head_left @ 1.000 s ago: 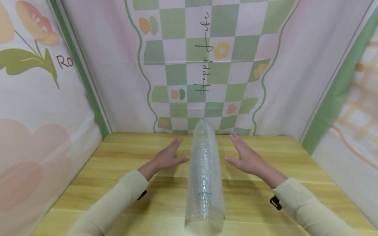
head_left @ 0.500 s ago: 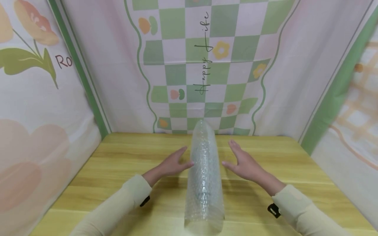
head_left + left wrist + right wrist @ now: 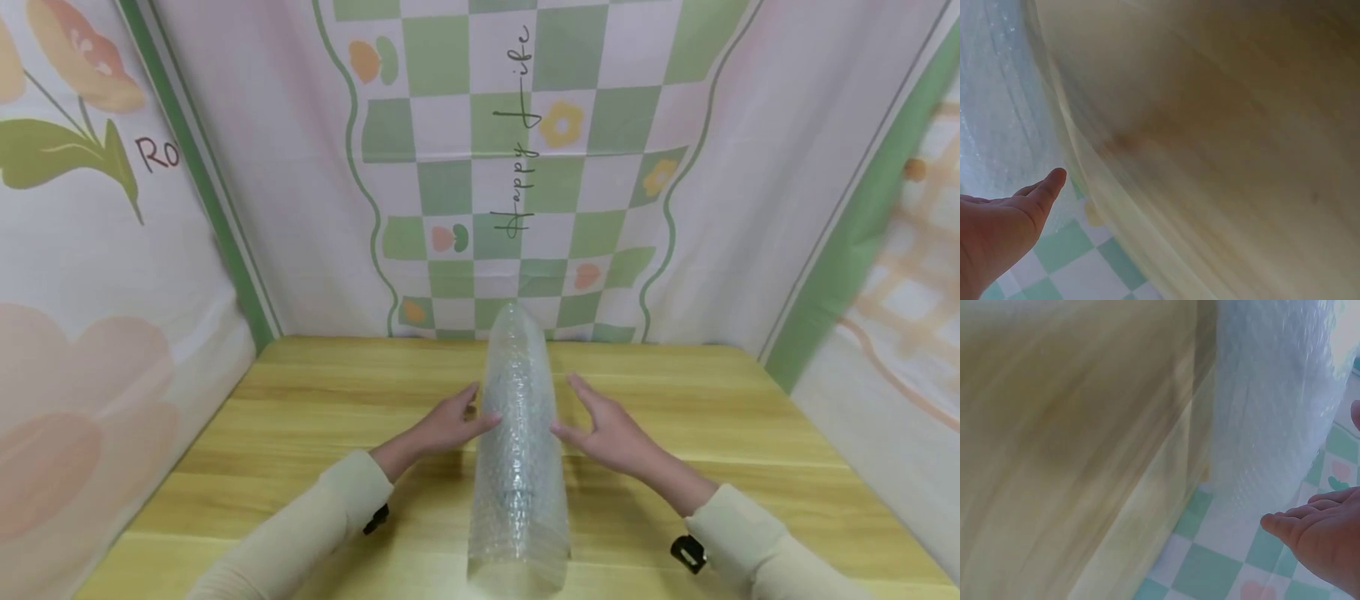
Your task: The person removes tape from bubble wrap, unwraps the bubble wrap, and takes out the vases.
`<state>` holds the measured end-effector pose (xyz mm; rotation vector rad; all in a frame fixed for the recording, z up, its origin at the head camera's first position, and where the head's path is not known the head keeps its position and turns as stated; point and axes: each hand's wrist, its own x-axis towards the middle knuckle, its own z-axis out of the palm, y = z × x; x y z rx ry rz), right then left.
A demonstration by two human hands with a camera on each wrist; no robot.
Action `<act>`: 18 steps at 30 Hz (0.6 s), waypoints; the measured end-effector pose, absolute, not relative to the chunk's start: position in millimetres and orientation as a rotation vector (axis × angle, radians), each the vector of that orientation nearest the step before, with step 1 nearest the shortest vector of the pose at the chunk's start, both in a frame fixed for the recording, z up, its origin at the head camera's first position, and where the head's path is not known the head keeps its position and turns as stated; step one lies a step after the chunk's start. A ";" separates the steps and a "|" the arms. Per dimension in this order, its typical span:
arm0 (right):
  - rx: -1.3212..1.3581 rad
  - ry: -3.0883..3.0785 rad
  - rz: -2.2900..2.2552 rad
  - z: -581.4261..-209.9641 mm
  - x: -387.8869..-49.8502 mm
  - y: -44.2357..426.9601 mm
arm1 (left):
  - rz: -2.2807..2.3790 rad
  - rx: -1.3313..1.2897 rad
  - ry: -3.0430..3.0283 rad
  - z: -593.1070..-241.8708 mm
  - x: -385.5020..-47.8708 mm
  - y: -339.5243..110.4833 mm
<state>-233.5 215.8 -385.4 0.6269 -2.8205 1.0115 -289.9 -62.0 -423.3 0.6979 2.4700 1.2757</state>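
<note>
A long roll of clear bubble wrap (image 3: 519, 475) lies lengthwise down the middle of the wooden table (image 3: 315, 400), its near end looking hollow. My left hand (image 3: 450, 423) is at its left side, thumb overlapping the plastic edge and fingers extended. On the opposite side, my right hand (image 3: 618, 433) has its thumb tip at the roll's right edge, while its other fingers point forward, apart from the plastic. The left wrist view has the bubble wrap (image 3: 1004, 100) beyond the fingers; the right wrist view has it above the fingertips. Whether either hand presses on it, I cannot tell.
A fabric backdrop (image 3: 442, 192) with green and white checks hangs behind the table's far edge. Printed cloth also hangs at the left (image 3: 112, 275) and right (image 3: 885, 333). Small black straps show below both sleeve cuffs.
Both hands have moved inward and slightly nearer to me, from apart on either side to the roll's edges. The bubble wrap has stayed in place.
</note>
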 end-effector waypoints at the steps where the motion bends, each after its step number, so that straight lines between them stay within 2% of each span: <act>1: 0.624 -2.817 1.026 -385.6 -232.1 214.5 | 1.293 0.696 2.453 -423.6 -289.9 -61.2; 18: 0.549 -2.872 1.247 -388.9 -216.0 193.7 | 1.532 0.729 2.268 -429.1 -287.3 -46.6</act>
